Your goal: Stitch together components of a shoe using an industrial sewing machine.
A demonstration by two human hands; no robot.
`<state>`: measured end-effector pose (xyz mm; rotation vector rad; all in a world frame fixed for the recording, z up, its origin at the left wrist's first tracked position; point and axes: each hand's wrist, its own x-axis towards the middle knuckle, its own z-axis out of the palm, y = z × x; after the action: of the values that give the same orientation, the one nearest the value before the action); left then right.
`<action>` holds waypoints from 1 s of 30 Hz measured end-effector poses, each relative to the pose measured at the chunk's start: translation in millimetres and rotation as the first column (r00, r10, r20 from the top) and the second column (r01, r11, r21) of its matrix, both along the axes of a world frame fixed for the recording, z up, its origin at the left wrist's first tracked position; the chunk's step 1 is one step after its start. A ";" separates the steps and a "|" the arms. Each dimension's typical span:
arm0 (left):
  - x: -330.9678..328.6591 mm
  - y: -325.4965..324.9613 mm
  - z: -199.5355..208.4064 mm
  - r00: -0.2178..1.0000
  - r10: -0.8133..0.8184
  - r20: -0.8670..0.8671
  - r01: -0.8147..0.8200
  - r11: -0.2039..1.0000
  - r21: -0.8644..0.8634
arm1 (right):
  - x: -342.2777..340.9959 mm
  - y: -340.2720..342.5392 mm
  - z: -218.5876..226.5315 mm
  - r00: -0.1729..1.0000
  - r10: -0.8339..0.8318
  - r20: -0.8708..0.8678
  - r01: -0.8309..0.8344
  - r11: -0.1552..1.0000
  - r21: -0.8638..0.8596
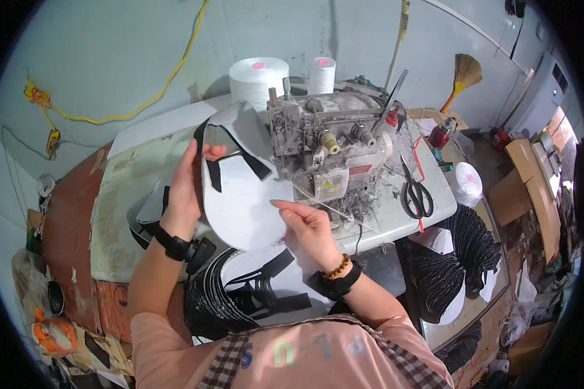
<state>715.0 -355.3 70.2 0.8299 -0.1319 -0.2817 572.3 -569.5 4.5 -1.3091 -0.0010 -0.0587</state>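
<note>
A curved white fabric piece [243, 201] with black straps and edging is held up in front of me, left of a grey, lint-covered sewing machine [337, 146]. My left hand [191, 178] grips its left side, the fingers partly hidden behind it. At its right edge, my right hand [307, 227] pinches the rim between thumb and index finger. Thread [318, 198] runs from the machine toward the piece. Beneath my hands, a thick stack of similar white pieces with black straps [224, 288] lies near my lap.
Black-handled scissors [416, 194] lie on the table's right side. Two white thread cones [259, 78] stand behind the machine. More stacked black-and-white pieces [444, 272] sit at the lower right. A yellow cord [136, 115] hangs on the wall; a broom [462, 79] leans at the back right.
</note>
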 end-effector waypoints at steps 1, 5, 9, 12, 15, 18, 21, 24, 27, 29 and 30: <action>6.1 5.3 -4.2 1.000 0.025 0.007 -0.025 1.000 0.001 | -0.7 1.7 1.4 0.999 0.037 -0.025 -0.036 0.998 0.047; 8.8 42.0 -13.2 0.998 0.032 -0.052 -0.036 0.997 -0.067 | 6.3 7.4 5.2 0.993 0.115 -0.029 -0.111 0.989 0.100; -37.6 69.2 -6.0 0.947 -0.014 -0.321 -0.009 0.998 -0.068 | 13.0 4.1 1.9 0.987 0.158 -0.040 -0.153 0.983 0.102; -102.5 64.6 -2.1 0.911 0.073 -0.406 0.046 0.960 0.275 | 9.8 -1.4 -0.9 0.987 0.160 -0.004 -0.158 0.982 0.106; -137.1 50.6 8.6 0.966 -0.199 0.162 0.037 0.733 0.679 | 0.9 -7.4 2.1 0.985 0.169 -0.025 -0.167 0.984 0.054; -143.9 41.1 25.3 0.804 -0.442 0.397 -0.180 0.455 0.872 | -8.5 -9.3 10.3 0.991 0.127 0.031 -0.123 0.987 -0.104; -131.5 27.8 32.8 0.764 -0.515 0.388 -0.162 0.429 0.889 | -21.4 -15.4 20.0 0.992 0.125 0.015 -0.117 0.961 -0.252; -115.7 21.2 35.1 0.837 -0.477 0.269 -0.016 0.469 0.883 | -28.5 -17.6 27.0 0.976 0.076 0.203 0.021 0.898 -0.440; -101.5 15.8 29.3 0.832 -0.477 0.284 0.005 0.519 0.855 | -31.7 -19.0 31.3 0.914 0.067 0.401 0.178 0.821 -0.543; -94.9 13.6 25.5 0.830 -0.489 0.270 0.065 0.565 0.822 | -31.8 -15.2 33.0 0.845 0.086 0.527 0.306 0.732 -0.609; -94.7 12.9 23.9 0.828 -0.475 0.298 0.051 0.594 0.803 | -32.1 -12.2 33.7 0.852 0.115 0.510 0.280 0.723 -0.631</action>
<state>620.3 -342.3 94.1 1.7650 -0.6687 -0.4283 540.2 -581.7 38.1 -2.0176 -0.4748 -0.5469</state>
